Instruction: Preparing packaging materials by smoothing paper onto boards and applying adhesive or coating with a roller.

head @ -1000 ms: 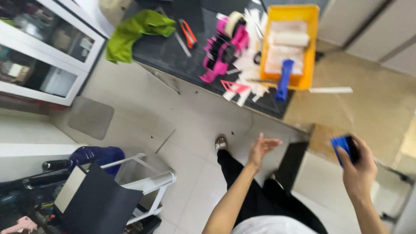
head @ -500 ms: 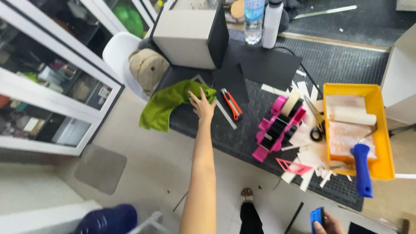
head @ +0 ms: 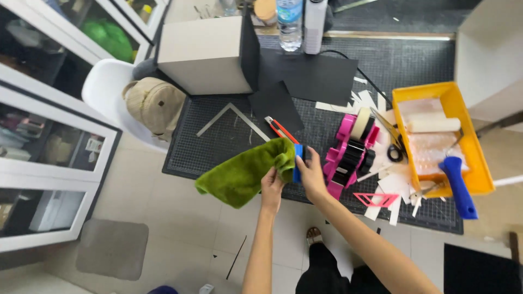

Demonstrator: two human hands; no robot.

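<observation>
We stood at a dark cutting mat [head: 229, 144] spread over the table. Our left hand [head: 271, 188] was clamped on the edge of a green fuzzy cloth [head: 242, 174], which hung over the mat's near edge. Our right hand [head: 311, 175] was closed around a small blue object [head: 297, 162], pressing it against the cloth. Just right of that hand sat a pink tape dispenser [head: 348, 152]; beyond it, a yellow tray [head: 474, 147] with a blue-handled roller [head: 458, 185] across its rim. An orange utility knife [head: 280, 129] lay behind the cloth.
</observation>
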